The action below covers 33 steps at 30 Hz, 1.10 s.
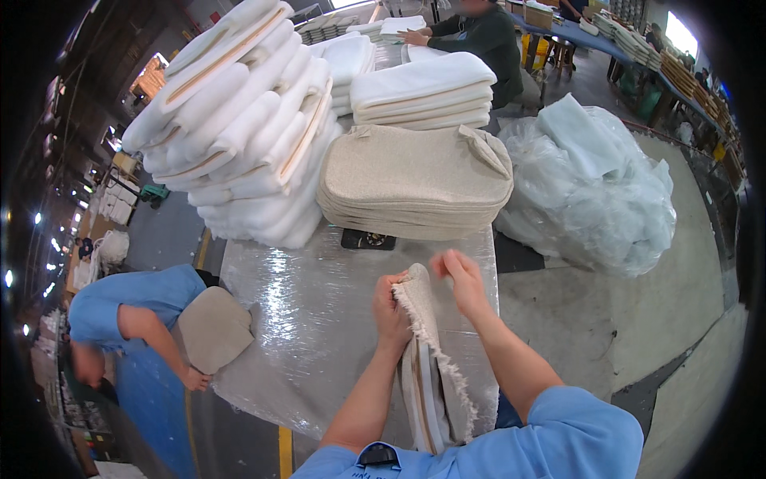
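Observation:
My left hand [391, 313] is closed around the upper end of a beige fabric cover [439, 363], held up over the table. The cover is folded or turned partly inside out. A frayed raw edge runs down its right side, and a zipper on a white strip [428, 387] shows along its lower part. Just right of the cover's top, apart from it, is my right hand [460, 279]. Its fingers are curled and a little blurred; whatever is in them, if anything, is hidden. Ahead lies a stack of beige covers [415, 172].
The table [295, 343] has a shiny plastic surface. A small dark object [368, 239] lies by the stack. White padded pieces form a tall pile [239, 120] and a lower stack [423, 88]. A plastic-wrapped bundle [590, 191] stands right. People work at left, one with a beige piece [214, 330], and beyond.

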{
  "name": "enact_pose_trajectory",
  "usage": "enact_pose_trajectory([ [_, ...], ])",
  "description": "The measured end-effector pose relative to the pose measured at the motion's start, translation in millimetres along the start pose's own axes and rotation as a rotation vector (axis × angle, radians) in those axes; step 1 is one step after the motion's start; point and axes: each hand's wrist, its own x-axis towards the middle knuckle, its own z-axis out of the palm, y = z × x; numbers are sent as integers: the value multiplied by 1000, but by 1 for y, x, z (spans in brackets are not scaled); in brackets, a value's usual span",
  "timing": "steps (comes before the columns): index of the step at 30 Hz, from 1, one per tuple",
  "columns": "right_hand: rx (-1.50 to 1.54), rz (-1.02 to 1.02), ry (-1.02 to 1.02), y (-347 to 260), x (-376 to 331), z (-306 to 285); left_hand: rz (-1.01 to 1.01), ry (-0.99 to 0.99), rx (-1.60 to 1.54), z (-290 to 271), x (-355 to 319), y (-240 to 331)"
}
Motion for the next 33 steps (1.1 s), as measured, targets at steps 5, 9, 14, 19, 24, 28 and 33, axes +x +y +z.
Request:
enact_pose_trajectory([
  [5, 231, 474, -253, 42, 38, -2, -138, -12, 85, 12, 0, 4],
  [9, -102, 145, -129, 35, 53, 67, 81, 104, -174, -25, 9, 7],
  [14, -92, -456, -229, -127, 50, 80, 473, 130, -80, -16, 10, 125],
  [19, -286, -986, -285, -194, -10, 67, 466, 30, -388, 8, -38, 192],
  [24, -125, -796, -77, -182, -41, 69, 347, -228, -288, 5, -66, 206],
  [28, 81, -384, -322, -165, -13, 41, 320, -356, -179, 0, -75, 201],
  [33, 196, -116, -436, -192, -35, 35, 325, -365, -98, -11, -93, 210],
])
